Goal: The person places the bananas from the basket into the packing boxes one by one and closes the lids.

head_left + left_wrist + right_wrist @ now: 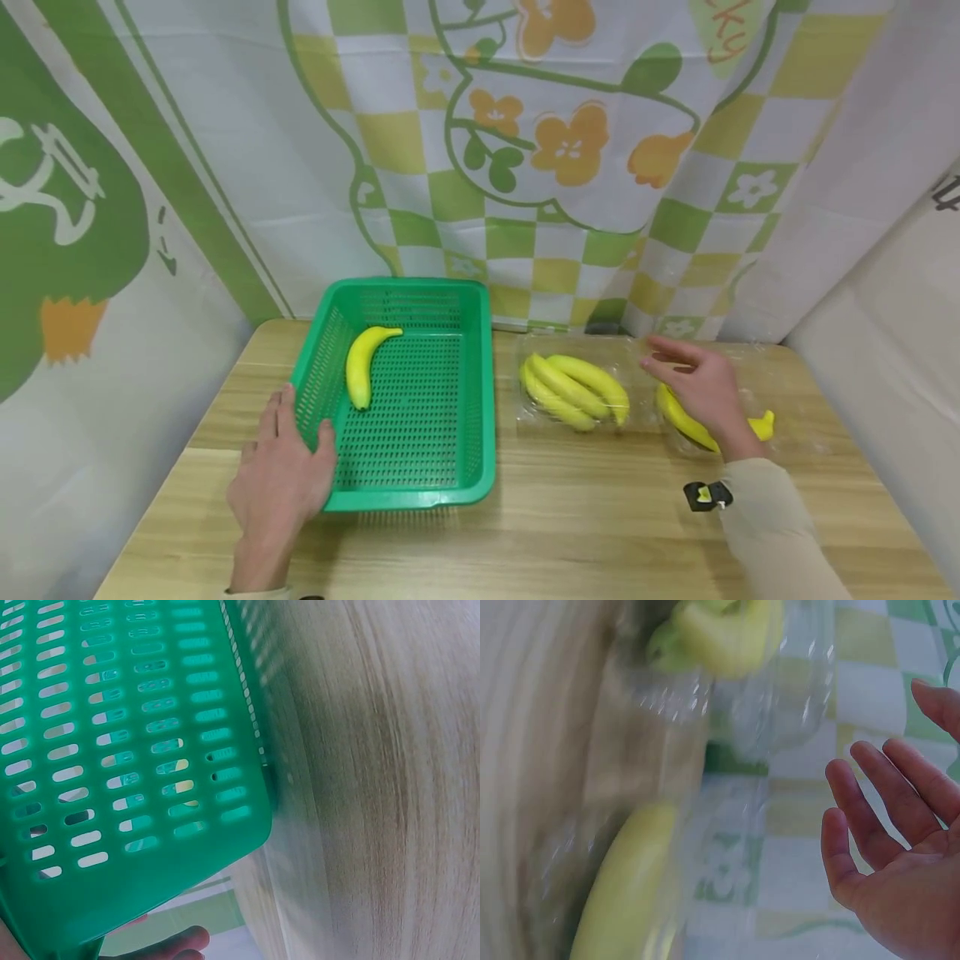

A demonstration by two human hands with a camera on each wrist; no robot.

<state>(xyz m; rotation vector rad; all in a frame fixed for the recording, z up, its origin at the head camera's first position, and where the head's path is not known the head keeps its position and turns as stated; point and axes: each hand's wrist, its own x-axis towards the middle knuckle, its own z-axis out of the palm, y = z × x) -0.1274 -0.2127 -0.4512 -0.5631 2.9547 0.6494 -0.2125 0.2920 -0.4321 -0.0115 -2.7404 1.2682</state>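
My left hand (281, 475) rests at the near left side of a green plastic basket (412, 498), its fingers fairly straight along the rim and its thumb over it. In the left wrist view, fingertips (176, 946) show past the slotted wall of the basket (172, 862). One banana (360, 367) lies inside, at the left. Over the right-hand clear plastic box, my right hand (705, 392) hovers with nothing in it; the right wrist view shows its spread fingers (870, 810). Beneath it is a yellow banana (686, 421), partly hidden by the hand.
A second clear plastic box (532, 421) with several bananas (573, 387) stands between the basket and the right-hand box. Everything sits on a wooden table (585, 533). A patterned curtain (510, 225) hangs right behind, and pale cloth walls close off both sides.
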